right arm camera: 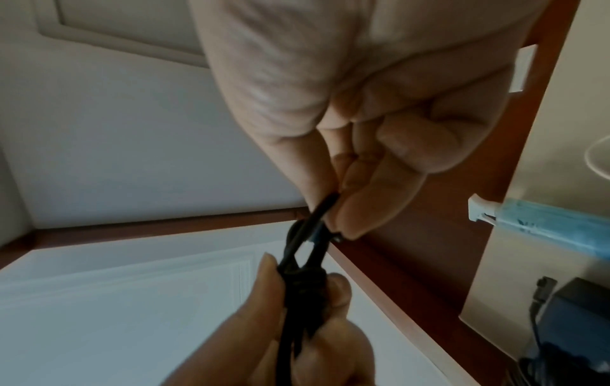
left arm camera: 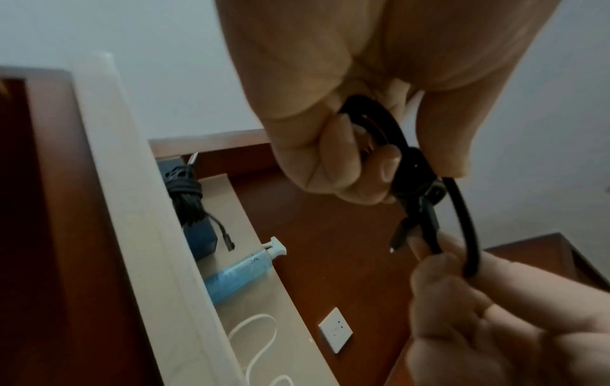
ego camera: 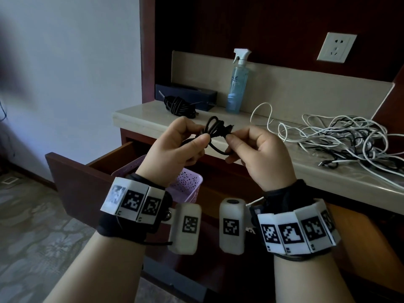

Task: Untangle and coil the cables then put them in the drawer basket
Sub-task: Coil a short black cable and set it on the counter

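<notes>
A short black rubber-sheathed cable (ego camera: 215, 135), wound into small loops, is held above the open wooden drawer (ego camera: 91, 171): the coil is gripped by the curled left hand (ego camera: 175, 145), its free end pinched by the right hand (ego camera: 258, 149). Coiling appears nearly finished; securing the end and lowering follow. The contents of the lilac perforated plastic basket (ego camera: 188, 182) are hidden. On the far counter lies a tangle of white and black cables (ego camera: 349, 136).
</notes>
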{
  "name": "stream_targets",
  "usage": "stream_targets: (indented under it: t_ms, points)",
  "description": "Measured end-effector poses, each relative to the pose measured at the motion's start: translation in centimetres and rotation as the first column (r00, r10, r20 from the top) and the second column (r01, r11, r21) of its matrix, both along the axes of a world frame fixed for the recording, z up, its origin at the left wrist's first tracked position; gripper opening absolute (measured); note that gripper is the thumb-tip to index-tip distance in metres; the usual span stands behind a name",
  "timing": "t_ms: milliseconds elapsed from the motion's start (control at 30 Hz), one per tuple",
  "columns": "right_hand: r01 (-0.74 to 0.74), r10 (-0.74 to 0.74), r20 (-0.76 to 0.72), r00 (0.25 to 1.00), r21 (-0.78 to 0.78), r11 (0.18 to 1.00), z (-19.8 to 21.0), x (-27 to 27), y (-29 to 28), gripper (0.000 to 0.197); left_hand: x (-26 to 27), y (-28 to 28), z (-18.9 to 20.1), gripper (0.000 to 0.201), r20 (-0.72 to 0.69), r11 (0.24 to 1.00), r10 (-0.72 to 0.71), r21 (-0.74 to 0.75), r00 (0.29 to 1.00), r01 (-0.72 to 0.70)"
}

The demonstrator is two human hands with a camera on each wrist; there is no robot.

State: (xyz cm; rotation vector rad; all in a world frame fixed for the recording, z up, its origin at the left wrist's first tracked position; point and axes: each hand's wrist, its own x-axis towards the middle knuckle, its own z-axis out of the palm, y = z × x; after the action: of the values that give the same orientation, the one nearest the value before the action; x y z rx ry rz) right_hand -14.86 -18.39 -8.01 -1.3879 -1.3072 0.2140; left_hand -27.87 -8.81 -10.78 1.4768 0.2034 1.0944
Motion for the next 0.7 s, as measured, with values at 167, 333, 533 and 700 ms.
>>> stream_targets:
  t_ms: [167, 333, 533, 700]
  points:
    - [0.101, -0.101, 0.264, 0.959, 0.014, 0.995, 0.3, 0.7, -0.6, 0.012, -0.7, -0.4, 0.8, 0.017, -0.228, 0.951, 0.167, 0.295, 0.959, -0.096]
    - [0.122, -0.135, 0.198, 0.971, 0.078, 0.989, 0.0, 0.6, 0.0, 0.014, -0.8, -0.3, 1.3, 0.019, -0.260, 0.877, 0.285, 0.459, 0.923, -0.142]
    - [0.005, -0.072, 0.399, 0.914, 0.166, 0.986, 0.4, 1.2, -0.2, 0.009, -0.9, 0.2, 1.1, 0.023, -0.259, 0.936, 0.134, 0.349, 0.957, -0.036]
    - [0.080, -0.120, 0.276, 0.954, 0.153, 0.985, -0.8, 1.0, 0.5, 0.014, -0.6, 0.5, 0.9, 0.027, -0.286, 0.944, 0.160, 0.323, 0.945, -0.062]
